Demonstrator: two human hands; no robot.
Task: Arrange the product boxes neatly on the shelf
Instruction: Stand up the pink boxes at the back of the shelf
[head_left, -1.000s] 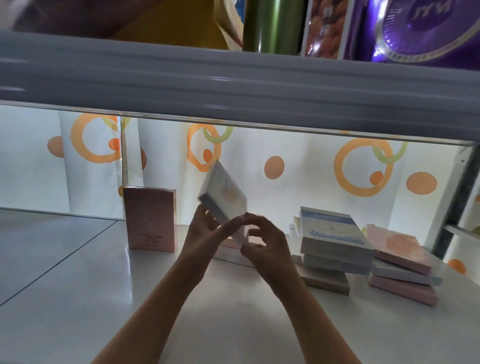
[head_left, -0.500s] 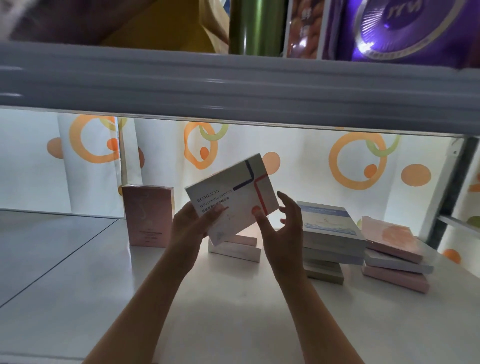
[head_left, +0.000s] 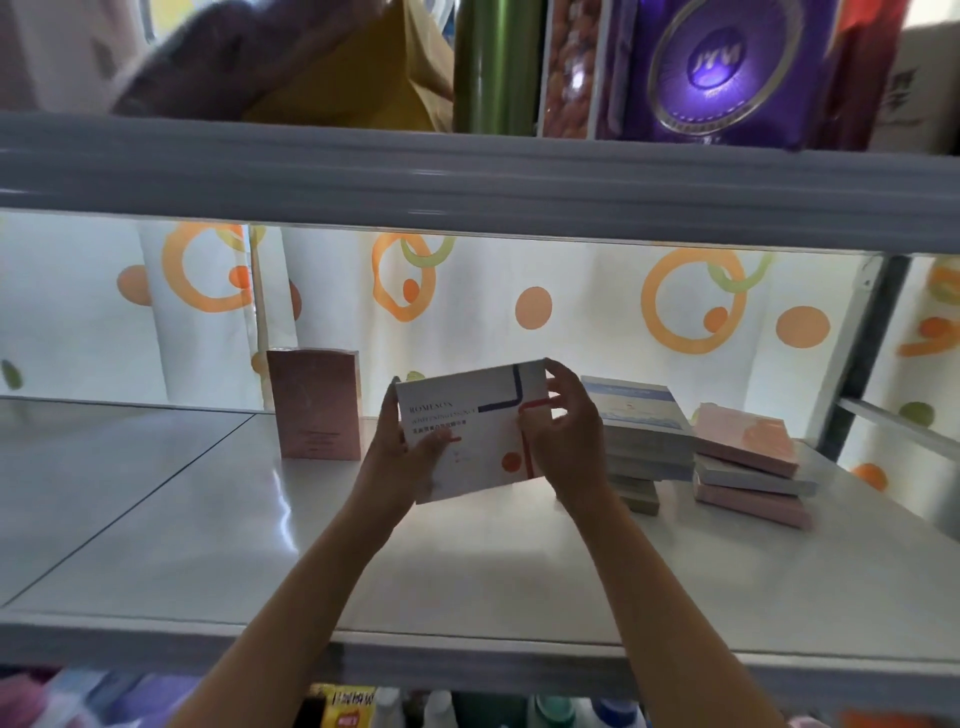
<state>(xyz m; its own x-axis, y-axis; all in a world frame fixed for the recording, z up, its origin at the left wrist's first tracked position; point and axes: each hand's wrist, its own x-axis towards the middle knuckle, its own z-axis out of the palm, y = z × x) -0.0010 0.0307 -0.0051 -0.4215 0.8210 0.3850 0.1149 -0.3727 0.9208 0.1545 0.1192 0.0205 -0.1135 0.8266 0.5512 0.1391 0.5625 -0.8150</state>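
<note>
A flat white box (head_left: 480, 415) with blue and red lines and an orange dot is held upright above the white shelf (head_left: 218, 530), its printed face toward me. My left hand (head_left: 402, 449) grips its left edge and my right hand (head_left: 569, 439) grips its right edge. A pink box (head_left: 317, 404) stands upright on the shelf just left of my hands. Right of my hands lies a stack of flat boxes with a blue-and-white one on top (head_left: 636, 408), and further right a second stack of pink and grey boxes (head_left: 748, 460).
The upper shelf's grey front rail (head_left: 467, 171) hangs low over the work space, with a purple package (head_left: 722, 67) and a green cylinder (head_left: 493, 62) above it. A dark upright post (head_left: 862, 358) bounds the right side. Bottles and packets (head_left: 353, 709) sit below.
The white box has turned from edge-on to face toward me and dropped lower. My right hand, loose near it before, now grips its right edge.
</note>
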